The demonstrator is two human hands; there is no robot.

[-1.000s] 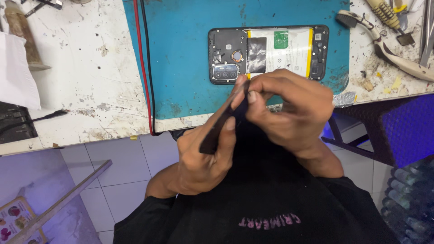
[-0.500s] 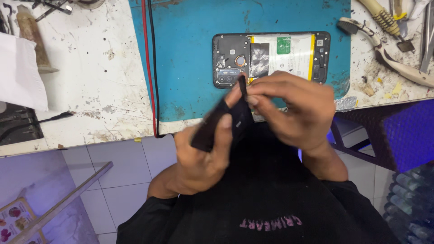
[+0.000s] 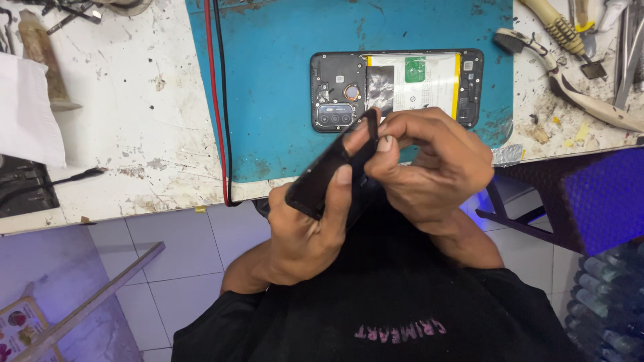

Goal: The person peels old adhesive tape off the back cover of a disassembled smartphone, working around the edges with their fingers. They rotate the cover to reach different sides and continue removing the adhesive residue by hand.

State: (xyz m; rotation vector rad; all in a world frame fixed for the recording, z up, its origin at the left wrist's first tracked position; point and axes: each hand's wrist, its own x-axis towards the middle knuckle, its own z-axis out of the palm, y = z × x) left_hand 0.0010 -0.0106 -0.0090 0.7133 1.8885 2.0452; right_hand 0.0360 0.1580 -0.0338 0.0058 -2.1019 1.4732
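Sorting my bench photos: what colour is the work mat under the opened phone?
Teal blue rubber work mat, stained and scuffed, clearest in the head view.

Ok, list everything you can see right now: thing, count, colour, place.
Back cover: one, black, held in both hands below the bench edge.
Opened phone: one, black with white battery, on the mat.
Mat: one, blue, on the bench.
Wires: two, red and black, along the mat's left edge.
Brush: one, pale handle, bench right.
Hand tools: several, upper right; exact kinds unclear.
White cloth: one, bench left.
Bench: one, stained white.
Left hand: grips the cover from below.
Right hand: pinches the cover's upper end.
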